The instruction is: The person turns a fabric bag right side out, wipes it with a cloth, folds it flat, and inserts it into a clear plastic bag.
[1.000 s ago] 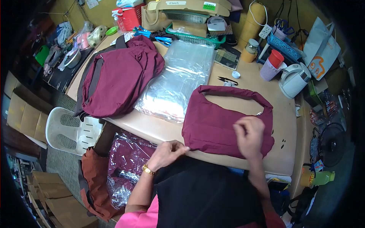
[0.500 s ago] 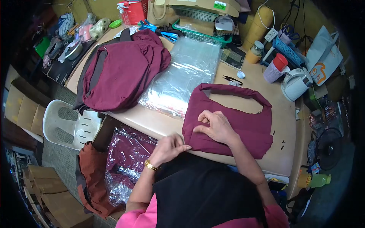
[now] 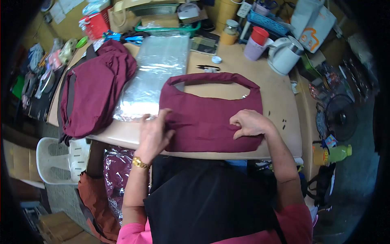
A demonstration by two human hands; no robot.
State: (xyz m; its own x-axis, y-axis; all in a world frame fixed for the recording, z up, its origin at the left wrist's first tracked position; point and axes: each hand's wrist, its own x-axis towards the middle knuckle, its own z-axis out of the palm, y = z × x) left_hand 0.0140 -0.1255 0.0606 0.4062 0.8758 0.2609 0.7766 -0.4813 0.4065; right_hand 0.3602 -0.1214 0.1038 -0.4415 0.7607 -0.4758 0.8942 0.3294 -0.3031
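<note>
A maroon shoulder bag (image 3: 207,118) lies flat on the tan table (image 3: 280,95), its strap loop toward the back. My left hand (image 3: 154,132), with a gold watch at the wrist, is at the bag's left edge, fingers apart. On the right part of the bag rests my right hand (image 3: 250,123), its fingers curled and the thumb against the fabric; whether cloth is pinched there is hard to tell. A stack of clear plastic bags (image 3: 156,65) lies behind and left of the bag. Farther left is a pile of maroon bags (image 3: 93,89).
Black thread snips (image 3: 208,67) and a small white lid (image 3: 216,59) lie behind the strap. At the back right stand a white kettle (image 3: 284,55) and a red cup (image 3: 259,35). A white plastic chair (image 3: 61,160) is left of the table.
The view has shifted. My left hand has moved up along the bag's left edge and its fingers have spread. My right hand has moved to the bag's right part. The bag lies straighter.
</note>
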